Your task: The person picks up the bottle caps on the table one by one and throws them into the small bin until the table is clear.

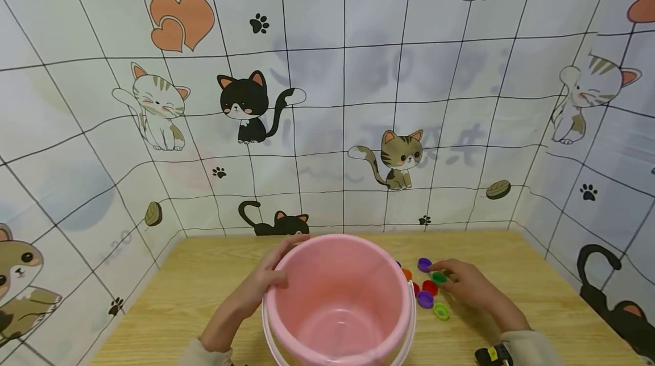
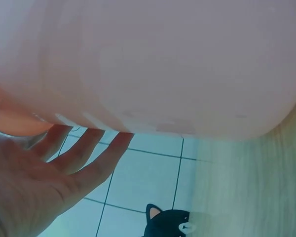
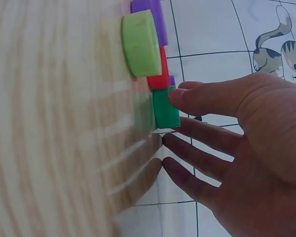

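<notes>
A pink bucket (image 1: 340,298) with a pale handle stands at the front middle of the table, its open top tilted toward the head camera. My left hand (image 1: 258,286) holds its left rim, thumb over the edge; in the left wrist view, the fingers (image 2: 101,160) lie along the outer wall. To the right of the bucket, my right hand (image 1: 473,286) has its thumb and forefinger at a green cap (image 3: 166,108), seemingly pinching it on the tabletop. Around it lie a light green cap (image 1: 441,311), a red cap (image 1: 430,287) and a purple cap (image 1: 425,299).
Another purple cap (image 1: 424,265) and an orange cap (image 1: 406,274) lie farther back, the orange one partly hidden by the bucket. The wooden table (image 1: 215,258) meets cloth walls (image 1: 327,82) with cat prints at its back and sides. A black object (image 1: 493,356) is at the right wrist.
</notes>
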The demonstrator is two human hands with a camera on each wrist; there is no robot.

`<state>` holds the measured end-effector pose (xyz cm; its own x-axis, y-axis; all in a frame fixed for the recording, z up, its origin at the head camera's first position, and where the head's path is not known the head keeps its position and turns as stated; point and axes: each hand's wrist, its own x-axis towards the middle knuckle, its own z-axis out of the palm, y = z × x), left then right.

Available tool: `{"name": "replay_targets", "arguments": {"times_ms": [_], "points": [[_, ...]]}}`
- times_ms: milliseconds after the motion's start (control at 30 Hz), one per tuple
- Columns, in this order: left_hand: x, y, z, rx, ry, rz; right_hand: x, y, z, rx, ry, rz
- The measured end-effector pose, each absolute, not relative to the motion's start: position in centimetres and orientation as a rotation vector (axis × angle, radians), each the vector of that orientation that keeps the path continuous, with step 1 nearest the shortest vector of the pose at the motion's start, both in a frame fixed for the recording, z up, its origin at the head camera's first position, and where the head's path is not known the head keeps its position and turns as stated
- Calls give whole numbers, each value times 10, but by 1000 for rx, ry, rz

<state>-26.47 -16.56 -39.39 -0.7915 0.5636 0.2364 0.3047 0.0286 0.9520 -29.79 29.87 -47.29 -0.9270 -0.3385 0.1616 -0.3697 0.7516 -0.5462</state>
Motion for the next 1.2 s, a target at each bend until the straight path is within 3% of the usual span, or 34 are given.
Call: {"name": "replay_targets", "arguments": {"times_ms": [567,1000,1200], "points": [[-267,-167,-395,849,2060,1853,-295,302,-474,493,-2889,847],[-269,-170,-388,569,2165,1954,-298,300,-471,479,-2896,816],[-269,-173,-388,709,2073,1921,-298,299,-471,468,-2893,815]]}}
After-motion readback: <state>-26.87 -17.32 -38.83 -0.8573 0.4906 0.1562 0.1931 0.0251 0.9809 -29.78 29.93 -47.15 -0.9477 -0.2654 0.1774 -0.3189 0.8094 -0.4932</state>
